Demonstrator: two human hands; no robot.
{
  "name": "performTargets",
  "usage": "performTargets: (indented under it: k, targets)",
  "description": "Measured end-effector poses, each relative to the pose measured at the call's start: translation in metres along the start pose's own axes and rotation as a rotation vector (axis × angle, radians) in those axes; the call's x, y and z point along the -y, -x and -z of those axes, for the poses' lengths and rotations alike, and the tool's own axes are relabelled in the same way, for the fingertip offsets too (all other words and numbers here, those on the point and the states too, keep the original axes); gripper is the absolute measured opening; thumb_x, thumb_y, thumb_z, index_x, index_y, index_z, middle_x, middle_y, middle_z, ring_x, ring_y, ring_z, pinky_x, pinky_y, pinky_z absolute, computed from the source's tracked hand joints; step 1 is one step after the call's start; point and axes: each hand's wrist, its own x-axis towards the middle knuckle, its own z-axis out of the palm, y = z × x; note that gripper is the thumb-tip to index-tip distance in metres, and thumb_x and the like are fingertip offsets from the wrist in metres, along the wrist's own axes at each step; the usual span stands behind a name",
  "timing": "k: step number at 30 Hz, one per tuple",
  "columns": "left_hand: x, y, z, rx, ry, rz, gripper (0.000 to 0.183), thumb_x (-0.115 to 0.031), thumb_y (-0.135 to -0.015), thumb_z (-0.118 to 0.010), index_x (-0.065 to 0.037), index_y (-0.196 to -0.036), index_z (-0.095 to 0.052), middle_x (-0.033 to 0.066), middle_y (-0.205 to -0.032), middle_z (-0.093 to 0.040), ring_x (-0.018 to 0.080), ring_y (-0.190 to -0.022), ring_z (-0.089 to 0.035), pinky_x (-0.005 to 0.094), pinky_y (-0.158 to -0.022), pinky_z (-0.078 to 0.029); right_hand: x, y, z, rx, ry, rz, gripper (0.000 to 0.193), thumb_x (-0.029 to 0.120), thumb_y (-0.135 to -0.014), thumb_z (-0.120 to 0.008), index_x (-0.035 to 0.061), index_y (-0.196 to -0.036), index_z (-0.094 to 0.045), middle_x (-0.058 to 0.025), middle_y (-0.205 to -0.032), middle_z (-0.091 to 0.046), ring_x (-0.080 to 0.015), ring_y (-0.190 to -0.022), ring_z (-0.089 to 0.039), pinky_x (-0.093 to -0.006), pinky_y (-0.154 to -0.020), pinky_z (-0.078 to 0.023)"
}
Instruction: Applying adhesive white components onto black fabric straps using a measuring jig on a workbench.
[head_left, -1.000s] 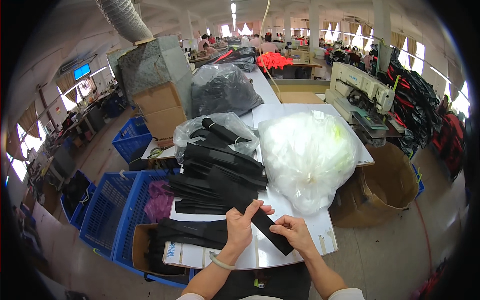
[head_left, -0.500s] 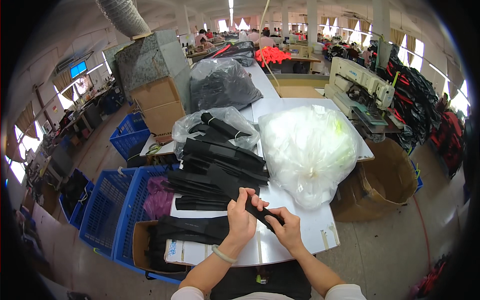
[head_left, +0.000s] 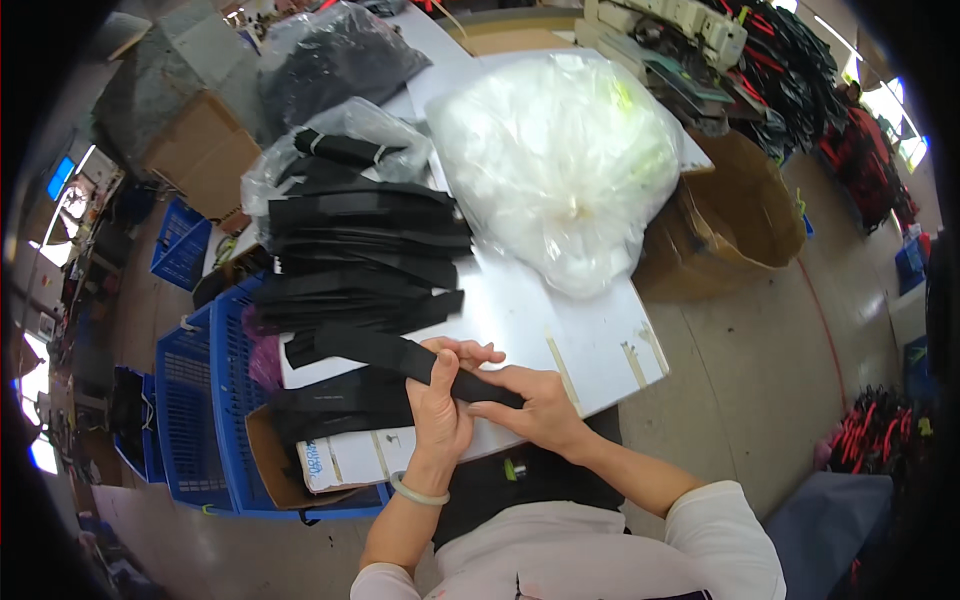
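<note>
A black fabric strip (head_left: pixel 375 347) runs slantwise across the front of the white table, with both my hands on it. My left hand (head_left: pixel 437 405), wearing a pale bangle, has its thumb on the near side of the strip and its fingers curled past the far side. My right hand (head_left: pixel 540 405) pinches the strip's right end between thumb and fingers. Beyond and to the left lies a spread pile of black fabric strips (head_left: pixel 365 225). More black strips (head_left: pixel 335 400) lie nearer me, to the left of my left hand.
A large clear bag with white contents (head_left: pixel 560 170) stands on the white table (head_left: pixel 510 320). Behind the pile is a bag of dark material (head_left: pixel 335 65). Blue crates (head_left: pixel 190 410) and a small carton (head_left: pixel 270 460) flank the left side; a big cardboard box (head_left: pixel 740 220) is at right.
The view has tipped downward and shifted, so the table things appear higher and farther left. Both hands still hold the black strip, which now lies flatter across the view.
</note>
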Motion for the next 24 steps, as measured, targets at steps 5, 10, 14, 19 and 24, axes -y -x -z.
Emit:
performTargets:
  k: [5, 10, 14, 19, 24]
  targets:
    - [0.014, 0.0, 0.009, -0.228, -0.047, 0.16, 0.031, -0.032, -0.096, -0.059, -0.006, -0.081, -0.048, 0.0049, -0.055, -0.052, 0.0212, -0.052, -0.06, 0.0478, -0.081, -0.053, -0.007, 0.006, 0.012, 0.2, 0.057, -0.119, 0.025, 0.011, -0.078, -0.077, -0.0032, -0.097, -0.069, -0.0118, -0.085, -0.07, -0.0183, -0.072, -0.066, -0.0271, -0.065, -0.051]
    - [-0.011, 0.006, 0.044, -0.301, -0.096, 0.145, 0.03, -0.034, -0.096, -0.058, -0.01, -0.08, -0.049, 0.004, -0.052, -0.049, 0.0201, -0.045, -0.054, 0.0456, -0.077, -0.053, -0.045, -0.052, 0.096, -0.343, 0.384, -0.084, 0.01, 0.008, -0.083, -0.067, -0.0004, -0.087, -0.07, -0.0129, -0.08, -0.068, -0.0212, -0.068, -0.064, -0.0306, -0.063, -0.05]
    - [-0.002, 0.013, 0.027, -0.214, -0.072, 0.261, 0.029, -0.035, -0.098, -0.055, -0.011, -0.083, -0.047, 0.0047, -0.052, -0.05, 0.0214, -0.045, -0.055, 0.0462, -0.076, -0.053, -0.096, -0.093, 0.11, -0.346, 0.721, 0.117, 0.01, 0.007, -0.078, -0.067, 0.0028, -0.087, -0.069, -0.0145, -0.089, -0.066, -0.0333, -0.069, -0.066, -0.0397, -0.062, -0.052]
    - [0.001, 0.016, 0.014, -0.212, -0.072, 0.288, 0.03, -0.034, -0.097, -0.055, -0.011, -0.08, -0.045, 0.0059, -0.052, -0.05, 0.0228, -0.045, -0.055, 0.0468, -0.076, -0.053, -0.111, -0.117, 0.094, -0.285, 1.132, -0.109, 0.017, 0.011, -0.076, -0.068, 0.0063, -0.092, -0.068, -0.0096, -0.101, -0.064, -0.0343, -0.073, -0.065, -0.0415, -0.065, -0.052]
    - [0.007, 0.012, 0.007, -0.177, -0.06, 0.346, 0.032, -0.033, -0.096, -0.057, -0.01, -0.078, -0.045, 0.0063, -0.054, -0.051, 0.023, -0.047, -0.055, 0.0475, -0.078, -0.051, -0.089, -0.102, 0.101, -0.341, 1.001, -0.075, 0.01, 0.014, -0.076, -0.068, 0.0054, -0.08, -0.067, -0.0119, -0.091, -0.064, -0.0345, -0.066, -0.063, -0.0426, -0.06, -0.05]
